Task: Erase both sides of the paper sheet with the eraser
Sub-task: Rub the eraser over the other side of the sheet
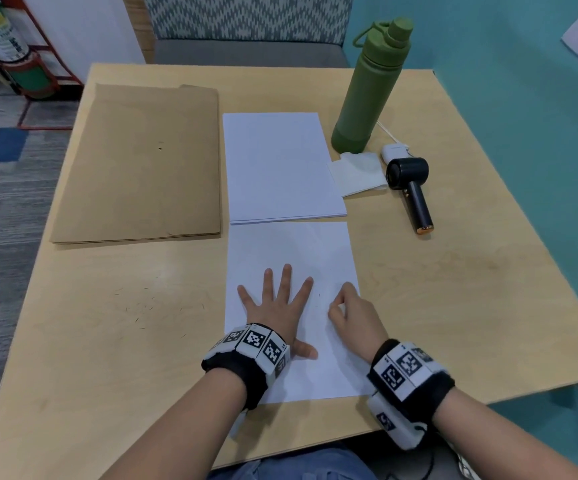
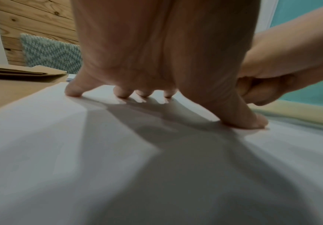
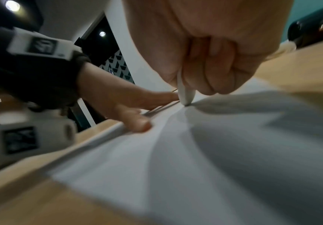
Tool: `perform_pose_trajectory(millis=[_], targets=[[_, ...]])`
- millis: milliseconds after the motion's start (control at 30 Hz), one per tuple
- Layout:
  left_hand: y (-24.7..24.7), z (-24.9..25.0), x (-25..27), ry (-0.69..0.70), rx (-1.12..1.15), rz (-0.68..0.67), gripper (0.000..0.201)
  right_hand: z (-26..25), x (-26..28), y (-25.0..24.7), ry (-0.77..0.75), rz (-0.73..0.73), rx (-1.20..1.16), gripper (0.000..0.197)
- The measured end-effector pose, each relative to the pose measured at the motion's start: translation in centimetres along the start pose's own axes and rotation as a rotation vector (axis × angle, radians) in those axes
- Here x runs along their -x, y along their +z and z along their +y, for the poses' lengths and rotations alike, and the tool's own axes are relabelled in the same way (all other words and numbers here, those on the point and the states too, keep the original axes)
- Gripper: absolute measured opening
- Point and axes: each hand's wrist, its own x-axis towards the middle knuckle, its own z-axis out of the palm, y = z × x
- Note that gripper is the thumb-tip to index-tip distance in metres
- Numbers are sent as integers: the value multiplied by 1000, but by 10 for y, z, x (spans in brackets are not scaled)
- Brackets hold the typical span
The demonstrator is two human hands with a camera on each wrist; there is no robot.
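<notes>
A white paper sheet (image 1: 294,251) lies flat on the wooden table (image 1: 453,278) in front of me. My left hand (image 1: 277,303) presses on it with fingers spread and straight; the left wrist view shows its fingertips (image 2: 73,91) on the sheet (image 2: 79,152). My right hand (image 1: 349,313) is curled near the sheet's right edge and pinches a thin white eraser (image 3: 184,94), whose tip touches the paper (image 3: 195,152). In the head view the eraser is hidden by the fingers.
A stack of white paper (image 1: 280,168) lies just beyond the sheet, with a brown envelope (image 1: 142,164) to its left. At the right stand a green bottle (image 1: 370,88), a tissue (image 1: 358,173), a small white case (image 1: 395,151) and a black handheld fan (image 1: 412,188).
</notes>
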Motion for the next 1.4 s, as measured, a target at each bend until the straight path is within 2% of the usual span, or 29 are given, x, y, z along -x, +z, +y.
perform_pose_trajectory(millis=[133, 200, 333, 400, 467, 533, 667, 767, 933, 1067, 1133, 1300, 1400], targets=[[1, -1, -1, 11, 6, -5, 120, -2, 23, 16, -56, -160, 70, 12], [0, -2, 0, 15, 4, -9, 121, 2, 11, 5, -60, -132, 94, 13], [0, -2, 0, 10, 5, -12, 120, 10, -7, -10, -43, 29, 42, 12], [1, -1, 0, 8, -1, -2, 121, 13, 5, -3, -86, 10, 26, 10], [1, -1, -1, 10, -3, -5, 120, 16, 22, 5, -130, -68, 2, 8], [1, -1, -1, 8, -7, -3, 120, 14, 24, 6, -159, -106, 26, 14], [1, -2, -1, 10, -8, -1, 119, 4, 2, 0, -185, -32, 22, 17], [1, -2, -1, 5, -3, -2, 120, 8, 5, 1, -188, -35, 24, 19], [1, 0, 0, 2, 4, -2, 120, 22, 23, -3, -189, -173, 87, 18], [2, -2, -1, 9, -3, 5, 119, 4, -4, -4, -179, -40, 50, 17], [2, -2, -1, 5, -2, 2, 119, 7, -1, -2, -172, -6, 31, 17], [1, -1, -1, 4, 15, -9, 121, 27, 27, 2, -146, -104, 35, 16], [2, -2, -1, 11, 18, -12, 121, 20, 10, -1, -119, -53, 7, 15]])
